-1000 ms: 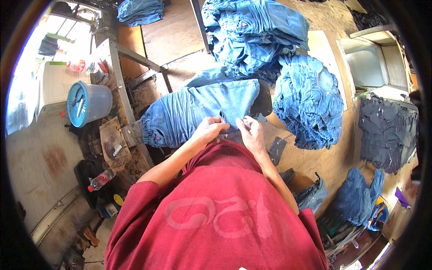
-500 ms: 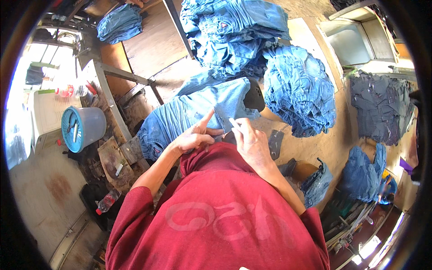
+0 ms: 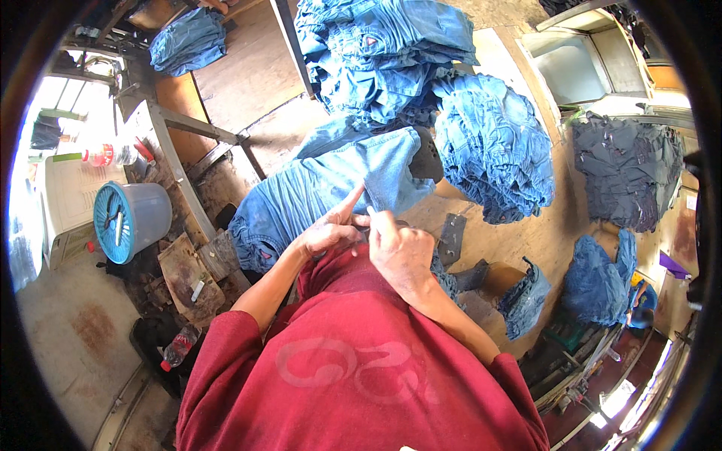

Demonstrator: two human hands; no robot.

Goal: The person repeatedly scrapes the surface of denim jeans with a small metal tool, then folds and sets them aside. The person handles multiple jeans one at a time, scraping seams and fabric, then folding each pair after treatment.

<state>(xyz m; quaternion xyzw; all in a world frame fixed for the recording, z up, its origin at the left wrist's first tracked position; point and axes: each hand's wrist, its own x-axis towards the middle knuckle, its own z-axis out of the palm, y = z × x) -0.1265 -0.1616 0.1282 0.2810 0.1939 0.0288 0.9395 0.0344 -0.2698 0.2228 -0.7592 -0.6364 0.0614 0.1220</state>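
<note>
A light-blue denim garment point(image 3: 331, 177) is spread in front of me, its free end to the right. My left hand point(image 3: 331, 231) lies at its near edge, the index finger stretched out over the cloth and the other fingers partly bent. Close by on the right, my right hand point(image 3: 402, 254) is closed in a pinch. A short, thin white stick point(image 3: 369, 211) pokes out from its fingertips, near the left thumb; I cannot make out whether it is chalk. The stick's tip is close to the denim, but contact cannot be made out.
Tall stacks of folded denim point(image 3: 383, 56) and another denim pile point(image 3: 492, 146) stand beyond the garment. Dark grey clothes point(image 3: 624, 173) lie at the far right. A translucent bucket with a blue lid point(image 3: 113, 223) and a plastic bottle point(image 3: 179, 347) are on the left.
My right hand has moved a little left and nearer to me, bringing the white stick toward the left thumb. The left hand stays on the denim. The whole view has shifted slightly.
</note>
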